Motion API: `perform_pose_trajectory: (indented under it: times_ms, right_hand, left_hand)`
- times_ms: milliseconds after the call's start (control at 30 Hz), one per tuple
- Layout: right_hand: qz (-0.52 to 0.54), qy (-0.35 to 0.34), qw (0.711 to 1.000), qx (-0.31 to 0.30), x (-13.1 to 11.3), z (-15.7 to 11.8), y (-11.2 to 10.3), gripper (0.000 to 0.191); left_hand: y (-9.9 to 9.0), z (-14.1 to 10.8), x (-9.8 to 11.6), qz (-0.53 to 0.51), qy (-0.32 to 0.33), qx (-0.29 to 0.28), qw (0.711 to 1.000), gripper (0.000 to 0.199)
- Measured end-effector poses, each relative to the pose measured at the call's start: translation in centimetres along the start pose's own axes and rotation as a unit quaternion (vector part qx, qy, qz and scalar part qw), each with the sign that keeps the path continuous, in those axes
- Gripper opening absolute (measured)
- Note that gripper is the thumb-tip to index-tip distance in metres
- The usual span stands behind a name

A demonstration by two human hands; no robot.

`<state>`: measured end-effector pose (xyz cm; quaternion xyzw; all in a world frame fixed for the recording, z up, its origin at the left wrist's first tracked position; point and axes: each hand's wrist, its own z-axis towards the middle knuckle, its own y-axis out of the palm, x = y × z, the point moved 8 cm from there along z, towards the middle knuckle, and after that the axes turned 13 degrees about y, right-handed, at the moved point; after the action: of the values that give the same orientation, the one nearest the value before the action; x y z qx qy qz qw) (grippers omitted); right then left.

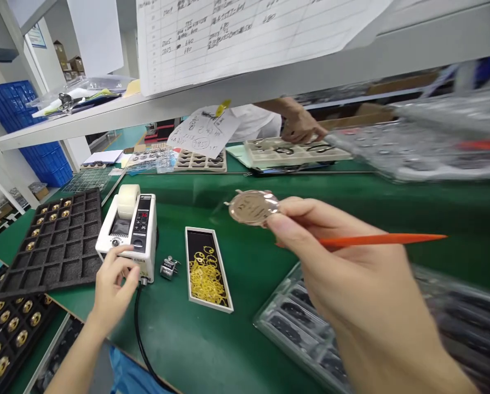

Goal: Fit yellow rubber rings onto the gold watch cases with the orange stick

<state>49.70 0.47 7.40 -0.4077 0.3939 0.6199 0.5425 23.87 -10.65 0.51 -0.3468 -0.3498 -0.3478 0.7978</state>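
Note:
My right hand [347, 268] pinches a rose-gold watch case [252, 208] by its edge between thumb and forefinger. Its engraved back faces me, and lugs stick out at the far side. An orange pointed stick [384, 239] lies across the same hand, tucked between the fingers. At the left, my left hand [115, 284] reaches the front of a white electric tape dispenser [148, 230] that carries a roll of clear tape [128, 200]. Its forefinger is stretched to the dispenser's outlet, with the thumb apart below; no strip of tape can be made out on it.
A white tray [229, 298] of yellow rings and a small metal device [169, 267] stand mid-bench. Black foam trays [80, 241] with gold parts lie left, a clear plastic tray [286, 295] lower right. Overhead runs a shelf [105, 123]; behind it, a co-worker's hand [302, 126] touches a compartment tray [265, 156].

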Motion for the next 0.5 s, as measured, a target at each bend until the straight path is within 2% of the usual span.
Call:
perform_pose_trajectory:
  times_ms: [67, 133, 200, 300, 400, 500]
  right_hand:
    - [-0.011, -0.027, 0.999, -0.045, -0.6, 0.0, 0.7, 0.024]
    - [-0.016, -0.047, 0.995, -0.083, -1.0, 0.0, 1.2, 0.023]
    - [-0.010, -0.049, 0.991, -0.121, -1.2, 0.0, 1.7, 0.024]
    - [0.010, -0.010, 0.982, -0.188, -0.7, 0.2, 2.5, 0.028]
    - [0.029, 0.052, 0.968, -0.244, 0.0, 0.1, 3.2, 0.035]
    - [0.031, 0.095, 0.955, -0.280, 0.5, -0.1, 3.6, 0.038]
  left_hand:
    - [1.4, 1.5, 2.2, 0.108, 0.056, -0.127, 0.985, 0.016]
    - [2.0, 3.2, 3.4, 0.139, 0.067, -0.194, 0.969, 0.016]
    - [2.5, 5.1, 4.9, 0.098, 0.079, -0.212, 0.969, 0.016]
    - [4.0, 7.2, 7.7, -0.058, 0.116, -0.201, 0.971, 0.019]
    - [6.9, 7.6, 9.9, -0.178, 0.146, -0.228, 0.946, 0.025]
    - [8.8, 7.5, 10.3, -0.190, 0.163, -0.240, 0.938, 0.028]
